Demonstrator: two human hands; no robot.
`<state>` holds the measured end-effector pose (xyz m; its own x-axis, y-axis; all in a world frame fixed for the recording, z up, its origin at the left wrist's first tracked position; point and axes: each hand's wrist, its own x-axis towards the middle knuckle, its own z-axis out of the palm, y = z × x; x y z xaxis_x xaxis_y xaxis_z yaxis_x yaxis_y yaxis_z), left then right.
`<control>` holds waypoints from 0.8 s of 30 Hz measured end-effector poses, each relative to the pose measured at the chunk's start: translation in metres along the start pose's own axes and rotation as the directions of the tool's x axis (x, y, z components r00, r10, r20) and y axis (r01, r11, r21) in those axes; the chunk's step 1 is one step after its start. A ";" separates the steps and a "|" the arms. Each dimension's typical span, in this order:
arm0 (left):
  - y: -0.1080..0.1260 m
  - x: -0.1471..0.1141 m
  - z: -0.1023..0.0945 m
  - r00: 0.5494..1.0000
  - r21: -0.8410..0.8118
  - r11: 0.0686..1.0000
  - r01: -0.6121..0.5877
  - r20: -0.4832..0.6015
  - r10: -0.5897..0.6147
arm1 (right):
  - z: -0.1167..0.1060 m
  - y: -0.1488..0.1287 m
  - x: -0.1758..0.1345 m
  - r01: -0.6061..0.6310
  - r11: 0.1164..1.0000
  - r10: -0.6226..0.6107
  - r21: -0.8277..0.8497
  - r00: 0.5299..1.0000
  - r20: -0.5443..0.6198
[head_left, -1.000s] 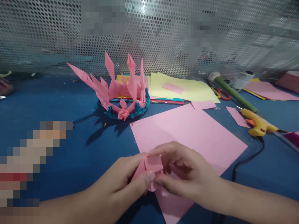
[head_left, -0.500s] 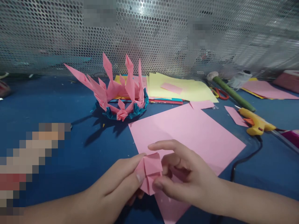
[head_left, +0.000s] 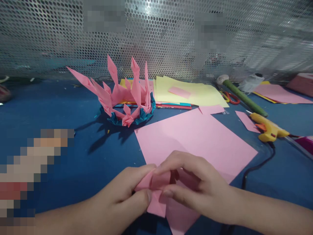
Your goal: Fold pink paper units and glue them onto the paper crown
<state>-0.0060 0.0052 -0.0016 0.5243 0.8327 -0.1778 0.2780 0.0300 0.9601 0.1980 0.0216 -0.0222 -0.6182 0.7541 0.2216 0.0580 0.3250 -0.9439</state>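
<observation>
A small folded piece of pink paper point(head_left: 157, 204) is held between my two hands, low in the middle of the view. My left hand point(head_left: 129, 189) grips its left side, thumb on top and the other fingers mostly hidden beneath. My right hand point(head_left: 195, 182) pinches its right side, with the index finger on the upper fold and the thumb near the lower flap. Under and behind the hands lies a large pink sheet point(head_left: 207, 140) on the blue table point(head_left: 61, 182). Beyond them stands a pink folded-paper crown point(head_left: 128, 116) with a blue twisted band point(head_left: 144, 116).
Yellow sheets point(head_left: 193, 89) lie on coloured paper behind the crown. At right are a yellow glue gun point(head_left: 270, 129) with a black cord point(head_left: 249, 171), red-handled scissors point(head_left: 233, 98) and a green stick point(head_left: 244, 96). A perforated metal panel point(head_left: 158, 36) rises at the back.
The folded pink paper has turned and a flap now points down toward me. My right index finger has come down from above onto its upper fold.
</observation>
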 end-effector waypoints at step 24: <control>-0.024 0.003 0.005 0.987 -0.017 0.999 -0.034 -0.155 0.031 | -0.002 0.000 0.004 0.008 0.992 -0.029 -0.127 0.987 -0.160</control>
<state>-0.0069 0.0046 -0.0262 0.4017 0.9088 -0.1124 0.2465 0.0109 0.9691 0.1968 0.0259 -0.0209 -0.4866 0.8260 0.2847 0.1519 0.4009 -0.9034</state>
